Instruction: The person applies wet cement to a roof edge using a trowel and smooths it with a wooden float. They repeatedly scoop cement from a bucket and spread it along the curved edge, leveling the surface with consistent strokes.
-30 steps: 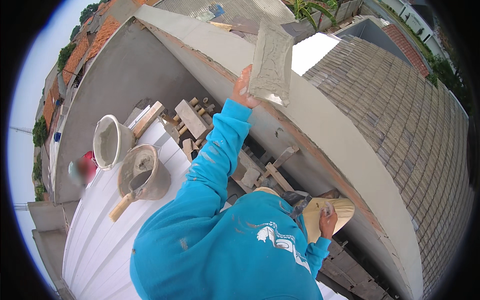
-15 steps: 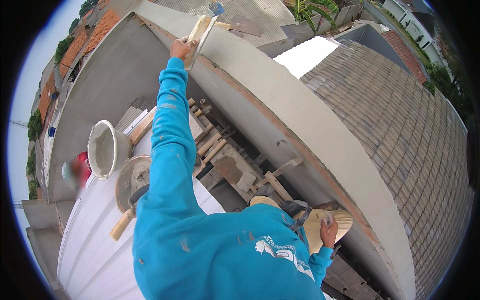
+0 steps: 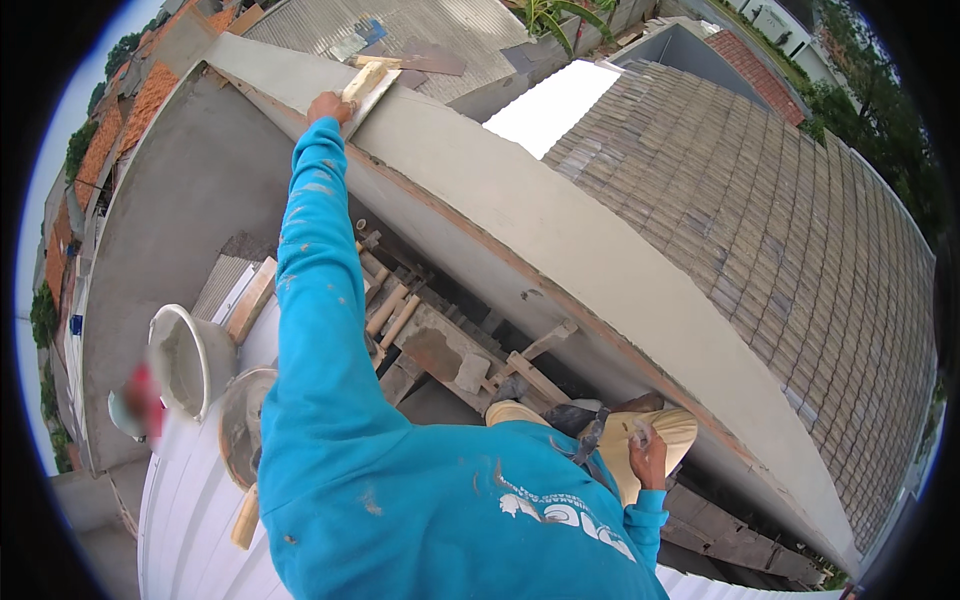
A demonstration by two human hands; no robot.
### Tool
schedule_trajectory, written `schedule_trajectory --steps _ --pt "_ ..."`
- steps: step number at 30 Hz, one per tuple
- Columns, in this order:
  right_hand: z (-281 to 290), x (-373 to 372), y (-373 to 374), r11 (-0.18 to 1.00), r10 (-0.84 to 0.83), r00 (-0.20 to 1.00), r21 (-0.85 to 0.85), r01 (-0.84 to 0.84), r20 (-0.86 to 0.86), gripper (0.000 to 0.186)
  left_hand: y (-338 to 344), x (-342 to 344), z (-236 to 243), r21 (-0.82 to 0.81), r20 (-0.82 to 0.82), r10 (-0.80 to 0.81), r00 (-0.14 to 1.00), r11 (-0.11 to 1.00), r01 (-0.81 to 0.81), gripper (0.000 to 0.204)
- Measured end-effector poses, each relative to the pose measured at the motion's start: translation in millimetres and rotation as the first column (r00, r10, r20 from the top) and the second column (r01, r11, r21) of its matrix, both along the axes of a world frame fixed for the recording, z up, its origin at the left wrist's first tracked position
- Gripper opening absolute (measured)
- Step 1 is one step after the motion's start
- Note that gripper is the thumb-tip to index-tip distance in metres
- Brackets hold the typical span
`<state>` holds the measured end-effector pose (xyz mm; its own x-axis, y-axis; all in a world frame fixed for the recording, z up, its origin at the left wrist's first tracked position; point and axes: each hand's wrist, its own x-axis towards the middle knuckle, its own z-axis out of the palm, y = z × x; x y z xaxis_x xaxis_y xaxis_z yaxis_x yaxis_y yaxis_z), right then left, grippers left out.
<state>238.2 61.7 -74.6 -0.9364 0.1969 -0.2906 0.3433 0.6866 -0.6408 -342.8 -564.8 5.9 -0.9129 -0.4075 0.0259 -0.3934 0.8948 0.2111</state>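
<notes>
My left arm, in a mortar-flecked blue sleeve, stretches far forward. The left hand [image 3: 328, 107] is closed round a plastering float [image 3: 371, 82] with a pale wooden grip. The float's flat plate lies at the smooth grey top of the wall [image 3: 560, 230], near its far end. My right hand [image 3: 648, 457] is down by my bent knee in tan trousers [image 3: 622, 470]. Its fingers are curled and smeared with grey; whether something small is in them is hidden.
At left, a white bucket [image 3: 204, 372] and a mortar basin [image 3: 232, 440] stand on white ribbed roofing, with a wooden tool handle [image 3: 244, 518] beside them. Another person in red [image 3: 148, 400] is beyond. Bamboo poles and boards [image 3: 440, 345] fill the gap below; a tiled roof [image 3: 740, 220] slopes at right.
My view has turned, shifting the scene left. The float has gone from tilted on edge to flatter at the wall top. My right hand stays by the knee.
</notes>
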Motion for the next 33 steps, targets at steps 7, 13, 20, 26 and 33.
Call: schedule_trajectory --steps 7,13,20,26,33 --pt "-3.3 -22.2 -6.0 0.999 0.001 0.997 -0.052 0.004 0.082 0.033 56.4 41.8 -6.2 0.043 -0.012 -0.138 0.990 0.989 0.138 0.059" --pt "-10.3 -31.0 -9.9 0.996 0.033 0.999 -0.081 -0.034 -0.018 0.031 140.5 109.2 1.1 -0.045 -0.060 -0.220 0.974 0.975 0.218 0.057" --pt "-9.2 -8.6 -6.7 0.991 -0.033 0.998 -0.134 0.026 -0.050 0.032 255.8 185.7 14.9 -0.013 -0.126 -0.344 0.931 0.939 0.345 0.060" --pt "-3.7 17.3 -1.8 0.977 -0.160 0.987 -0.139 0.159 0.011 0.034 346.7 239.2 10.3 0.019 -0.191 -0.463 0.866 0.880 0.475 0.054" --pt "-28.9 52.5 13.4 0.967 -0.236 0.949 -0.145 0.208 -0.211 0.032 444.2 304.6 12.6 0.043 -0.204 -0.572 0.794 0.805 0.591 0.053"
